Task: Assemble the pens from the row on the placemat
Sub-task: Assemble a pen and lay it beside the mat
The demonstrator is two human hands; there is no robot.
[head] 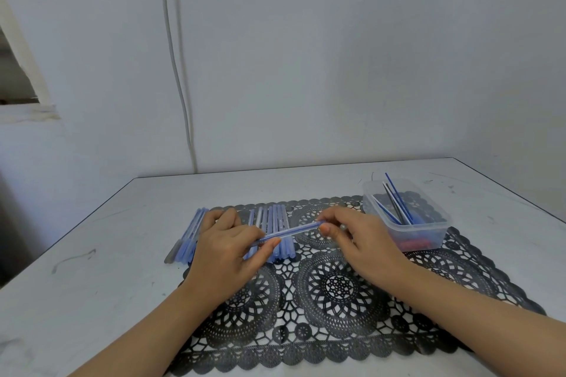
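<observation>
Pen [294, 231] held just above the placemat [340, 317]: our left hand [226, 251] pinches its nearer end, our right hand [358, 242] its farther end. Beneath lies the row of pens [273, 215]; a clear tub [428, 228] of refills [395, 203] stands at right.

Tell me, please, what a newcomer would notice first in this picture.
First the two hands at the centre: the left hand and the right hand hold one blue pen between them above the black lace placemat. Behind them lies a row of blue pens, and at the right a clear box holds thin refills.
</observation>
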